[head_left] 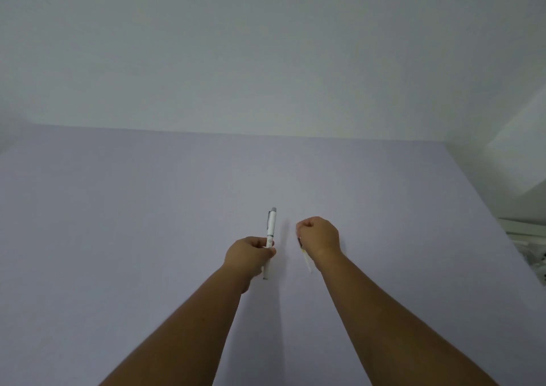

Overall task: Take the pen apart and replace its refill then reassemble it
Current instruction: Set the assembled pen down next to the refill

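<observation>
Left hand [249, 254] grips white pen [270, 238]; right hand [319, 235] fisted on refill [307, 263].

Pale lilac tabletop [118, 223] filling the lower frame from 3 through 6 to 9 o'clock, plain and matte. Beyond its far edge, a bare whitish wall [266, 45] across 10 to 2 o'clock, shaded grey-green toward the top. At 3 o'clock, off the table's right edge, blurred white fixtures [529, 238], unidentifiable. Soft, even light, faint shadows only.
</observation>
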